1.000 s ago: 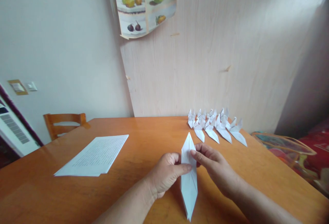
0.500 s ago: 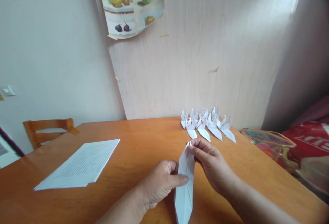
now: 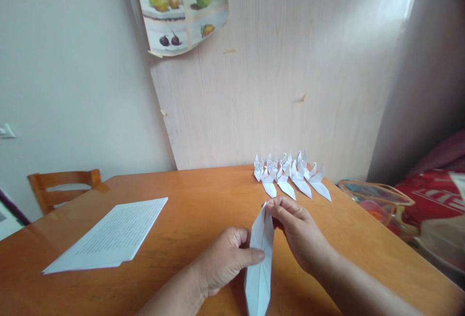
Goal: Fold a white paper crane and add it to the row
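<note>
White folded paper [image 3: 259, 263], white paper cranes [image 3: 290, 175], orange-brown table [image 3: 189, 209], sheet [image 3: 109, 236] with grey print.

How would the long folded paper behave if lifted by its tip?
Probably very light, being thin folded paper. Its layered creases likely keep it fairly stiff lengthwise, though the tip pinched by the right hand could bend.

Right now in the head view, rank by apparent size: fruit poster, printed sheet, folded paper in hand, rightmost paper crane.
1-2. fruit poster and printed sheet: about alike; the sheet lies foreshortened on the table, so I won't rank them.
3. folded paper, nearest the camera.
4. rightmost paper crane, clearly smallest.
</note>
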`<act>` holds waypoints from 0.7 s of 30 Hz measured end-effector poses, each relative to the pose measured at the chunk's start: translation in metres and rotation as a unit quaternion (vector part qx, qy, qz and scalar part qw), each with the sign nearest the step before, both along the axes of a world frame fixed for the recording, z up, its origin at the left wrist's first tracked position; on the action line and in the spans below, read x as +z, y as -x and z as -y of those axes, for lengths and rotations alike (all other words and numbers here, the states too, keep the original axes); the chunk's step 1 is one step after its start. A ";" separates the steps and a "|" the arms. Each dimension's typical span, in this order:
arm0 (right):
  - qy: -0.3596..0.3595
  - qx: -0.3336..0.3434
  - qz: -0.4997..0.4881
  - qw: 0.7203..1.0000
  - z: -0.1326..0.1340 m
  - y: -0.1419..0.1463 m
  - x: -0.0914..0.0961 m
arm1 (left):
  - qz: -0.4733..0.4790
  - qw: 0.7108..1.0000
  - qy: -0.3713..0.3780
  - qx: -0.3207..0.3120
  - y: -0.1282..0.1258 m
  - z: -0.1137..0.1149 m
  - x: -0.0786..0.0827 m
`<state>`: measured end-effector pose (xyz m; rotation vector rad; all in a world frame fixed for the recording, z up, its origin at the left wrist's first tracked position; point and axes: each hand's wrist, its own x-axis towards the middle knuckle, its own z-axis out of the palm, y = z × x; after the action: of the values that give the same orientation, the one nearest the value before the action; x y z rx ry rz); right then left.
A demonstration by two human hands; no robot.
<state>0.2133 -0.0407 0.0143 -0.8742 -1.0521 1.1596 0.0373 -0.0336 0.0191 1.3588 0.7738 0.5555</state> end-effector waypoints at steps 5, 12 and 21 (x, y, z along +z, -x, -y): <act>0.005 -0.009 -0.006 1.000 0.000 0.001 -0.001 | 0.001 1.000 0.010 -0.003 0.000 0.000 0.001; 0.015 -0.008 -0.008 1.000 -0.004 -0.003 -0.004 | 0.021 1.000 0.010 0.000 0.001 -0.002 0.000; 0.065 0.142 0.095 0.983 0.006 0.009 -0.010 | 0.154 0.981 0.016 0.120 0.006 -0.016 -0.004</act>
<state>0.2038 -0.0465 0.0045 -0.9741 -1.2998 1.4151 0.0314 -0.0177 0.0146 1.1215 0.6909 0.9177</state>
